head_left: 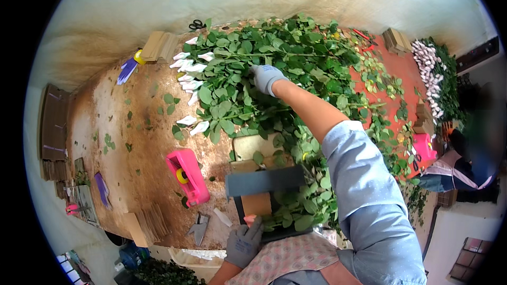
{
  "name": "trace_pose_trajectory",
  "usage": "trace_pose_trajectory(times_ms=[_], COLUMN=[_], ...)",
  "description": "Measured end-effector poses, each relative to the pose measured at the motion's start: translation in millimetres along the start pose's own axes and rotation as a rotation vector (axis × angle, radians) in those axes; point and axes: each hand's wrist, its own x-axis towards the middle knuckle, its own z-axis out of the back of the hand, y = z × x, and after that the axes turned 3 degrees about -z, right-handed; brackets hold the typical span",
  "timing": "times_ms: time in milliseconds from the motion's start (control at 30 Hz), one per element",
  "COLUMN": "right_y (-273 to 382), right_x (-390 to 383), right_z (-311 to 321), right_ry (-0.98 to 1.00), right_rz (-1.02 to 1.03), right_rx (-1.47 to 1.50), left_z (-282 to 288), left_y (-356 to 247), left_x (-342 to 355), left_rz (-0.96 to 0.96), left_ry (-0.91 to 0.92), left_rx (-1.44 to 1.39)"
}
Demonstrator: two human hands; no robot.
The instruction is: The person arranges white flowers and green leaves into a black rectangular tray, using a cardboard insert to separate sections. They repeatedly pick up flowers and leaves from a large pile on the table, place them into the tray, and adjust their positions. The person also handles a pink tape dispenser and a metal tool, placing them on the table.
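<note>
My right hand [266, 79], in a grey glove, reaches far over a heap of leafy rose stems [311, 55]. Its fingers are curled down among the leaves, and what they grip is hidden. White-wrapped rose heads [193, 67] line the left end of the heap. Close to my body, my left hand [244, 243], also gloved, has its fingers closed about a peach-coloured rose head [250, 220]. That bloom lies beside a piece of brown cardboard [257, 205] in a dark stand with a grey padded bar [265, 181]. Leafy stems [303, 208] extend right from there.
A pink tape dispenser [191, 177] and a grey stapler-like tool [199, 228] stand left of the stand. Cardboard stacks [160, 47] [148, 225] sit at the table's edges. Black scissors [197, 24] lie at the back. Another person [449, 171] is at the right, near wrapped flowers [426, 74].
</note>
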Motion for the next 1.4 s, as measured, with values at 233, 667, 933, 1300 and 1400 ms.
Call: trace_pose_trajectory(times_ms=[233, 667, 933, 1300, 1400], right_y=[-9.3, -10.9, 22.2, -10.8, 10.0], right_x=[53.8, 89.9, 61.5, 70.0, 76.5], right_z=[-24.9, 95.6, 168.8, 13.4, -16.8], right_ry=[0.029, -0.527, -0.463, -0.148, -0.178], right_rz=[-0.047, 0.036, -0.030, 0.196, 0.279], right_rx=[-0.456, -0.524, -0.647, -0.228, -0.113], left_z=[-11.3, -47.1, -51.7, -40.5, -38.6], left_y=[7.8, 8.1, 12.7, 21.2, 18.6], left_x=[0.0, -18.6, -25.7, 6.7, 4.4], left_rz=[-0.032, -0.092, -0.073, -0.072, -0.022], left_ry=[-0.010, -0.020, -0.081, -0.154, -0.158], left_rx=[0.011, 0.040, 0.041, 0.116, 0.143])
